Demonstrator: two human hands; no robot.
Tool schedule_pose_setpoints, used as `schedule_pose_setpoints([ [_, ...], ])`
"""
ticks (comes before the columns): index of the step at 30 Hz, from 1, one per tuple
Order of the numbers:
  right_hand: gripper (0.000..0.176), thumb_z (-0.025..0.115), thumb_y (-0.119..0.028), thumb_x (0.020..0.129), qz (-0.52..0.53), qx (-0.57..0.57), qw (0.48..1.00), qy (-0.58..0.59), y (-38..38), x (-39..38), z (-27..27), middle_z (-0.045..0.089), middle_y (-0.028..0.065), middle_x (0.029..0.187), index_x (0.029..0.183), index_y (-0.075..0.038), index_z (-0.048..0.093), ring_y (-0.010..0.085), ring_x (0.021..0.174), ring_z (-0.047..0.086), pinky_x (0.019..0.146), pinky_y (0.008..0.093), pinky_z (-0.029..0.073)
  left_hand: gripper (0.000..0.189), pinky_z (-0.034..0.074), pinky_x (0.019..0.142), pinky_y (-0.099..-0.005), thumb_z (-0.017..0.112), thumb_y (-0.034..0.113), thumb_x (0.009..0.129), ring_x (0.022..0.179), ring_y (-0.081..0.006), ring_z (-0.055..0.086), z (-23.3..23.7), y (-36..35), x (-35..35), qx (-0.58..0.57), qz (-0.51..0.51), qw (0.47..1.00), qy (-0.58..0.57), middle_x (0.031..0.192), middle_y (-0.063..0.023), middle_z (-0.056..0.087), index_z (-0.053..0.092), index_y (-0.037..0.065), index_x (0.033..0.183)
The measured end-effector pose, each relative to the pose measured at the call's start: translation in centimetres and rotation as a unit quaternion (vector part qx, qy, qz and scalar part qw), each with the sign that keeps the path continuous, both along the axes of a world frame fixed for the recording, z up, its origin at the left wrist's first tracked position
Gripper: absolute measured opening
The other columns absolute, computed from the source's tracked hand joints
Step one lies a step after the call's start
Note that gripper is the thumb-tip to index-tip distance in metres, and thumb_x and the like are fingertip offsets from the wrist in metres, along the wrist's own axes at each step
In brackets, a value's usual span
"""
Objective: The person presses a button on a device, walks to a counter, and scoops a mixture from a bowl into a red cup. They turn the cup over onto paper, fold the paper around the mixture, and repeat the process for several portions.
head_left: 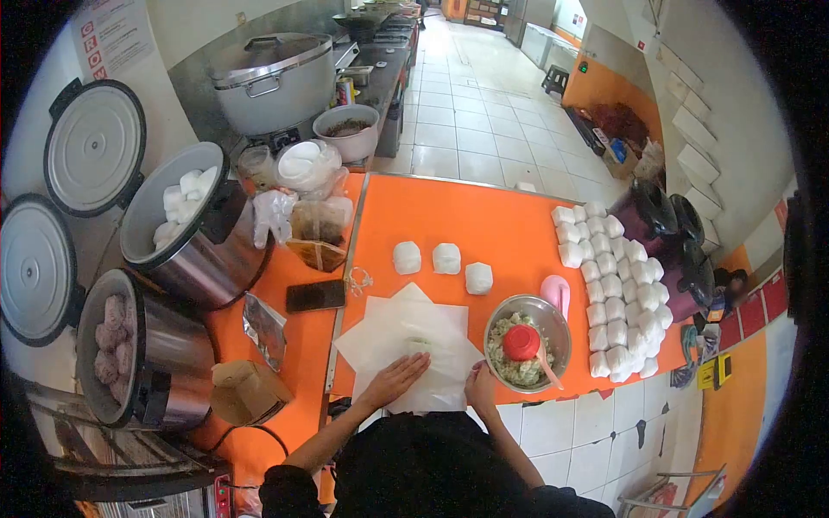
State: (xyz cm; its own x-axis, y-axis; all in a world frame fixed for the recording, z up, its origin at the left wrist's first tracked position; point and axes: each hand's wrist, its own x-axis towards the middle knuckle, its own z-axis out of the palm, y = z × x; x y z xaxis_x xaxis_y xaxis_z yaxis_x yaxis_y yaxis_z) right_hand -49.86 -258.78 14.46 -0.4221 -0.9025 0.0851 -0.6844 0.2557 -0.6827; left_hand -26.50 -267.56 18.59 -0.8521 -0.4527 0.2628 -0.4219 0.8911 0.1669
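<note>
My left hand (397,380) lies flat on a stack of white wrapping paper (380,324), fingers stretched out and together. A small pale green patch shows on the paper just beyond the fingertips. At the right edge of the paper, my right hand (479,386) is closed, its fingertips at a sheet's edge and partly hidden. Just right of it stands a metal bowl (563,332) of greenish-white rice, holding a red cup (521,343) and a pink spatula (547,366). Several white wrapped packets (446,258) sit beyond the paper.
Many wrapped packets (615,289) are piled at the table's right end. A pink object (555,295) lies behind the bowl. To the left are a phone (315,296), a cardboard box (249,393), a foil pack (265,331) and two open warmers (186,268) holding packets.
</note>
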Motion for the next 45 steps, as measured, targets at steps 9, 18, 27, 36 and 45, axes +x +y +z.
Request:
schedule_pose_setpoints([
  [9,0.032,0.056,-0.018,0.085,-0.107,0.041,0.747,-0.655,0.4,0.2,1.6,0.054,0.0140,0.081,0.105,0.001,0.040,0.0294,0.081,0.058,0.077,0.0385,0.053,0.057,0.024,0.108,-0.0329,0.042,0.012,0.080,0.130,-0.0206,0.029,-0.6,-0.7,-0.9,-0.025,0.001,0.999,-0.037,0.140,-0.0122,0.030,0.028,-0.001,0.134],
  [18,0.045,0.053,-0.011,0.083,-0.017,0.097,0.989,-0.115,-4.4,1.5,4.5,0.054,0.0268,0.094,0.117,0.004,0.030,0.0348,0.085,0.059,0.071,0.0440,0.046,0.057,0.025,0.107,-0.0336,0.042,0.013,0.080,0.130,-0.0217,0.030,-0.7,-0.7,-0.9,-0.041,0.012,0.998,-0.042,0.139,-0.0133,0.031,0.028,-0.001,0.134],
  [27,0.055,0.051,0.003,0.075,0.074,-0.181,0.980,-0.043,-9.1,1.0,1.3,0.060,0.0244,0.090,0.125,-0.001,0.029,0.0403,0.085,0.059,0.074,0.0449,0.045,0.055,0.025,0.107,-0.0337,0.040,0.014,0.082,0.130,-0.0220,0.030,0.3,-0.5,-0.9,-0.066,0.014,0.996,-0.060,0.139,-0.0136,0.031,0.029,-0.002,0.133],
  [36,0.042,0.050,0.004,0.067,0.116,0.079,0.987,0.085,-16.0,-3.0,1.0,0.059,0.0245,0.076,0.109,-0.003,0.051,0.0396,0.078,0.060,0.066,0.0453,0.047,0.053,0.025,0.107,-0.0336,0.038,0.012,0.083,0.131,-0.0211,0.028,-0.3,-0.3,-0.9,-0.039,0.017,0.999,-0.032,0.141,-0.0134,0.029,0.029,-0.001,0.134],
  [45,0.011,0.058,-0.010,0.070,0.325,0.289,0.854,0.286,-22.3,-3.2,1.2,0.065,0.0160,0.079,0.074,-0.004,0.066,0.0294,0.077,0.064,0.059,0.0432,0.050,0.053,0.025,0.107,-0.0331,0.039,0.012,0.083,0.131,-0.0206,0.028,-0.5,-0.2,-1.0,-0.055,0.018,0.997,-0.048,0.141,-0.0127,0.029,0.028,0.000,0.134],
])
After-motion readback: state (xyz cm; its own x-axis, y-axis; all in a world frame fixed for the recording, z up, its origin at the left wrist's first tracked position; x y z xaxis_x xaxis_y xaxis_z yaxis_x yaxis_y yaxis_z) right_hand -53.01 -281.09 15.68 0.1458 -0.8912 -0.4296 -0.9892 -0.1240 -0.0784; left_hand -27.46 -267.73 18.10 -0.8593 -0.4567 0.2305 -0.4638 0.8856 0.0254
